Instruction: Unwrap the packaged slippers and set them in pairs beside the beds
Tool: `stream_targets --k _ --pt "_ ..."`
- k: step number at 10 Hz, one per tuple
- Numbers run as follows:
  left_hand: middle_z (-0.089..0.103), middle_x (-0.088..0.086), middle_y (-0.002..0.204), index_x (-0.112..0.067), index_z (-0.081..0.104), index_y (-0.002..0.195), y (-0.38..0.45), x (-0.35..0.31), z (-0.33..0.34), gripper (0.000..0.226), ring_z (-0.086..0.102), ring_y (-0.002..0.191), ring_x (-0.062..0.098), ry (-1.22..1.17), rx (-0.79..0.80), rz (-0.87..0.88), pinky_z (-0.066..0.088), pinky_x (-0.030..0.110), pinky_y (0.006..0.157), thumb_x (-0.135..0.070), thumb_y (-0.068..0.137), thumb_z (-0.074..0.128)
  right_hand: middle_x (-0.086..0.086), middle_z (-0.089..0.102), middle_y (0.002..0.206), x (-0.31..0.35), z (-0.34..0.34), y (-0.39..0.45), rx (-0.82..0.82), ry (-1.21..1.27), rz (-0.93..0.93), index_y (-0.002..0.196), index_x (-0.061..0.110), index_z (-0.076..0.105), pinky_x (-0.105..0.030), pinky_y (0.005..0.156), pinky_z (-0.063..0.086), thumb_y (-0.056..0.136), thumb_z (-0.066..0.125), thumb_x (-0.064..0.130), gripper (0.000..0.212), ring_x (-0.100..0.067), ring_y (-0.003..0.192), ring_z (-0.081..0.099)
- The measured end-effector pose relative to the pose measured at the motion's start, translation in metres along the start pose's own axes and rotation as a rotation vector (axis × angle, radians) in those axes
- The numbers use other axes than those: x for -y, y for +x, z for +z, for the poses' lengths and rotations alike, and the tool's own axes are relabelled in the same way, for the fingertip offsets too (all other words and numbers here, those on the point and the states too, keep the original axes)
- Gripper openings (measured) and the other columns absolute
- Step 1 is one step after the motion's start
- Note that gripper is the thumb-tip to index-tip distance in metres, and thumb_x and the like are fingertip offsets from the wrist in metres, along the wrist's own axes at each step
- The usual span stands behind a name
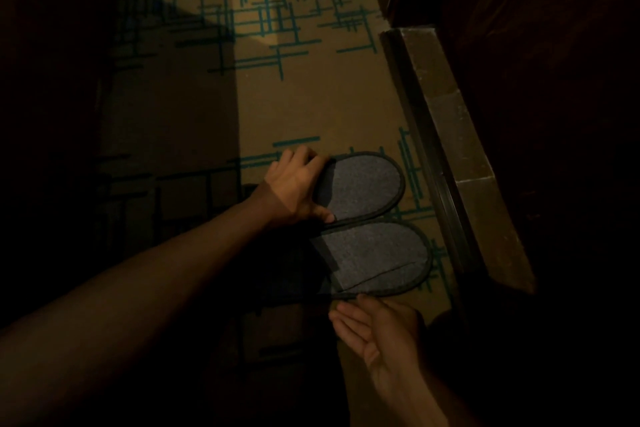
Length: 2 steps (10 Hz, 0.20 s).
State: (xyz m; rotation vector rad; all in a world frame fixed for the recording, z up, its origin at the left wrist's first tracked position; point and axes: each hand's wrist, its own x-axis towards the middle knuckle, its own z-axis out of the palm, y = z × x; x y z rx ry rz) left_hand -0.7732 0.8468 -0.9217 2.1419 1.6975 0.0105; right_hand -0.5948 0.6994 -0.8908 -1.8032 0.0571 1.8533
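Note:
Two grey slippers with dark trim lie side by side on the carpet, toes pointing right toward the bed base. My left hand (296, 189) grips the open end of the far slipper (363, 182), fingers over its edge and thumb on its top. The near slipper (374, 258) lies flat just below it, their rims touching. My right hand (379, 331) hovers palm up with fingers spread at the near slipper's lower edge, its fingertips almost touching the rim. No wrapping is visible.
Beige carpet (194, 104) with teal line pattern covers the floor. A tan bed base (460, 135) with a dark edge strip runs diagonally along the right. Deep shadow hides the left side and the right corner.

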Motion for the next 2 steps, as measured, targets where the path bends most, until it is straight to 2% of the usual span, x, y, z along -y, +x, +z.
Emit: stream_targets --k 1,2 --pt "0.045 0.016 0.134 -0.016 0.042 0.144 -0.024 0.000 -0.014 0.101 0.044 0.120 0.036 -0.127 -0.056 -0.088 0.041 0.044 0.097 -0.063 0.062 0.077 -0.023 0.069 0.100 0.013 -0.005 -0.011 0.042 -0.085 0.024 0.105 -0.001 0.057 -0.039 0.070 0.058 0.098 0.051 0.008 0.012 -0.032 0.084 0.069" --pt "0.055 0.020 0.122 -0.008 0.058 0.131 -0.065 -0.007 -0.028 0.066 0.053 0.113 0.033 -0.409 -0.251 -0.313 0.044 0.036 0.098 -0.040 0.076 0.075 -0.015 0.071 0.092 0.050 -0.013 -0.047 0.038 -0.260 -0.125 0.092 0.006 0.060 -0.034 0.068 0.056 0.099 0.048 0.007 0.014 -0.027 0.078 0.070"
